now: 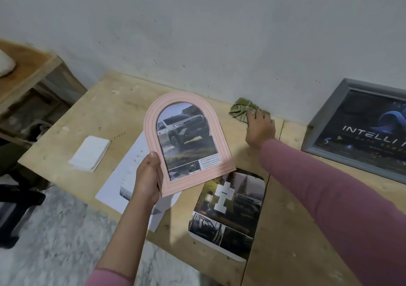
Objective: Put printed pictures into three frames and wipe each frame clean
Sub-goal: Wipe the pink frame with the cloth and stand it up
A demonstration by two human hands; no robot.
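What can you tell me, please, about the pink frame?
The pink frame is arch-shaped, round at the top and straight at the bottom, with a ridged, plastic-looking border. It already holds a print of a white truck with a text block and small photos below. The left hand grips its lower left edge, holding it tilted, face up, above the table and loose prints.

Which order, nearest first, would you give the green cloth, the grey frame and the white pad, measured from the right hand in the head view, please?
From the right hand:
1. Green cloth: under its fingertips, by the wall.
2. Grey frame: to its right, leaning against the wall.
3. White pad: far across the table, on the left side.
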